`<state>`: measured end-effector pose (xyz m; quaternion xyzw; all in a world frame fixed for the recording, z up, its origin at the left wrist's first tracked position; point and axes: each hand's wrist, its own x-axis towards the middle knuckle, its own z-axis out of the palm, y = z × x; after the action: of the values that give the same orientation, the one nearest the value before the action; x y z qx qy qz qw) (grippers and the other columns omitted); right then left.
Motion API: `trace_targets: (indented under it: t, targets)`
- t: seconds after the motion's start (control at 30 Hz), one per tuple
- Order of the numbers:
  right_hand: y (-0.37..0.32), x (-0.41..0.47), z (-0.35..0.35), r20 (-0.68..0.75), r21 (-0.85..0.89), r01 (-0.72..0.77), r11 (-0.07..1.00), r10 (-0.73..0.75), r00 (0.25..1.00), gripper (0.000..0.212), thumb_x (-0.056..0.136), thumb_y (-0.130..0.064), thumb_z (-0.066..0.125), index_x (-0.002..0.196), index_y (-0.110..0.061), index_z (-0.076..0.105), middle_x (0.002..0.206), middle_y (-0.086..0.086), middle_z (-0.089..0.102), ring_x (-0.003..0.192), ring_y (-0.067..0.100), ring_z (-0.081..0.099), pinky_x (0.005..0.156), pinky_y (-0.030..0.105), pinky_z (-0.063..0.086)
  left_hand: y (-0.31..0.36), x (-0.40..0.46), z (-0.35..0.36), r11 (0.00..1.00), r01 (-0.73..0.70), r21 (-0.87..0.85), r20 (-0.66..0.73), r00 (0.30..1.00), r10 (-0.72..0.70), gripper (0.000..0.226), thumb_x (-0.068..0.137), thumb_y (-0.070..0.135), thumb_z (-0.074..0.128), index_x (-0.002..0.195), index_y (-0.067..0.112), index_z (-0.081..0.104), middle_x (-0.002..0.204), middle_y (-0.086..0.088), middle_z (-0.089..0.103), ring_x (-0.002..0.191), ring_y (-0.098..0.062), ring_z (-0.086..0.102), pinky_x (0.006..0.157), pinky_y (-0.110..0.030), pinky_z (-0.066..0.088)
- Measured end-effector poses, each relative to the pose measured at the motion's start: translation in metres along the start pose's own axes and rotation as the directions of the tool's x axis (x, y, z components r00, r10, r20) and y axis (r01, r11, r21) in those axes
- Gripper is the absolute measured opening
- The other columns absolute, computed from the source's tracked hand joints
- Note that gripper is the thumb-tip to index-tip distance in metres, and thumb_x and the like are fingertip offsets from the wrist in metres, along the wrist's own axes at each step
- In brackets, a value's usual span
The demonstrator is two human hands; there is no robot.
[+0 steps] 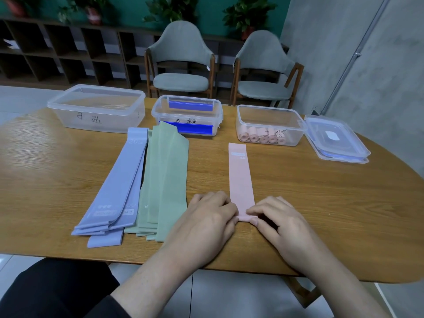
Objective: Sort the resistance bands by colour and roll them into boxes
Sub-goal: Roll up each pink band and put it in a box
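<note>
Hands meet at the near end of a pink resistance band lying flat near the table's front edge: left hand and right hand pinch its rolled end. Blue bands and green bands lie left; pink rolls fill the right-hand box by the far edge.

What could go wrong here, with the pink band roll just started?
1. Both hands, left and right, pinch only the near end of the pink band; the roll may start skewed or spring open.
2. The left forearm lies close to the green stack and could drag it out of order.
</note>
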<state>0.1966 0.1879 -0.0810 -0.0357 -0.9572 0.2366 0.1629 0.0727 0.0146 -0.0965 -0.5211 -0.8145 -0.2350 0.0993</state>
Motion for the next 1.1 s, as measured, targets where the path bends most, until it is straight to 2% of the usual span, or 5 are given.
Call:
trace_targets:
  t: [0.2,0.37,0.6,0.83,1.1]
  targets:
    - [0.0010,-0.0001,0.0012,-0.016,-0.005,-0.021,1.000,0.021,1.000,0.017,0.092,-0.029,0.067,0.107,-0.026,0.076,0.094,-0.020,0.055,0.099,0.006,0.050,0.086,0.011,0.035,-0.0011,0.0009,0.0023,0.999,0.034,0.001,-0.004,0.999,-0.034,0.019,0.103,0.038,0.050,0.101,0.027,0.065,0.098,0.011,0.053,0.094,-0.014,0.051,0.083,-0.032,0.038]
    - [0.0030,0.0018,0.0030,-0.018,-0.021,-0.027,0.999,0.027,0.999,0.019,0.093,-0.025,0.068,0.110,-0.028,0.076,0.094,-0.020,0.054,0.098,0.006,0.049,0.085,0.013,0.036,-0.0018,-0.0005,0.0012,0.999,0.035,-0.022,0.006,0.999,-0.035,0.014,0.095,0.039,0.054,0.103,0.028,0.060,0.100,0.012,0.053,0.096,-0.013,0.050,0.084,-0.032,0.040]
    - [-0.0019,0.0001,0.0003,0.003,-0.003,-0.003,1.000,0.003,1.000,0.029,0.097,-0.041,0.050,0.109,-0.030,0.074,0.098,-0.019,0.057,0.099,0.009,0.053,0.086,0.030,0.044,-0.0010,-0.0004,0.0011,1.000,0.029,-0.008,0.013,0.999,-0.029,0.024,0.098,0.043,0.043,0.099,0.028,0.063,0.096,0.011,0.050,0.092,-0.013,0.049,0.082,-0.032,0.038]
    - [0.0013,0.0009,0.0004,-0.025,0.003,-0.017,1.000,0.017,1.000,0.010,0.092,-0.026,0.069,0.101,-0.026,0.073,0.097,-0.022,0.058,0.099,0.008,0.053,0.086,0.022,0.040,-0.0028,0.0012,0.0039,0.999,0.021,0.028,-0.001,1.000,-0.021,0.023,0.104,0.039,0.046,0.099,0.028,0.066,0.096,0.011,0.051,0.092,-0.013,0.049,0.080,-0.032,0.036]
    - [-0.0014,0.0011,-0.0003,-0.002,-0.002,-0.040,0.999,0.040,0.999,0.030,0.097,-0.044,0.046,0.103,-0.033,0.073,0.096,-0.023,0.053,0.099,0.006,0.051,0.087,0.018,0.038,-0.0011,0.0005,0.0017,1.000,0.020,-0.007,0.009,1.000,-0.020,0.016,0.094,0.039,0.049,0.100,0.028,0.060,0.097,0.012,0.053,0.094,-0.013,0.051,0.083,-0.033,0.040]
